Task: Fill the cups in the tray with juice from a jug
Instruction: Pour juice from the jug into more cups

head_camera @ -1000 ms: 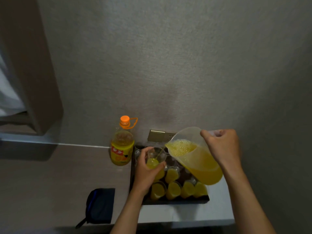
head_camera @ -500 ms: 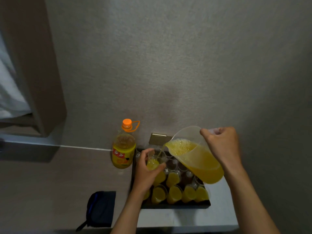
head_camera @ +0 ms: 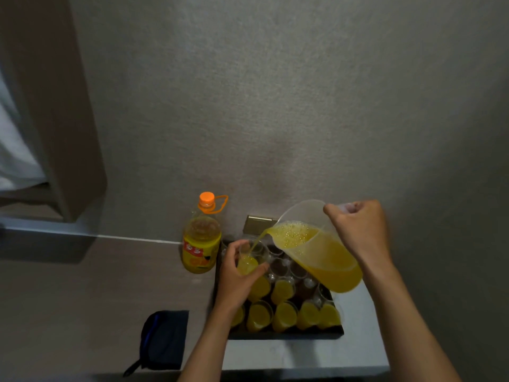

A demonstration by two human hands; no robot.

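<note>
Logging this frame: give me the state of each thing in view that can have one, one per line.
jug: tilted, part full, pouring juice
held cup: lifted over the tray, part filled, receiving the stream
left hand: grips the held cup
right hand: grips the jug's handle
front-row cups: filled
back-row cups: empty
tray: flat on the counter
bottle: upright, capped

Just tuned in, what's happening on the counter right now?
A person is pouring juice. The right hand tilts a clear jug, and a thin stream falls into a clear cup gripped by the left hand over the dark tray. The front cups are full; several at the back look empty. A capped juice bottle stands left of the tray.
</note>
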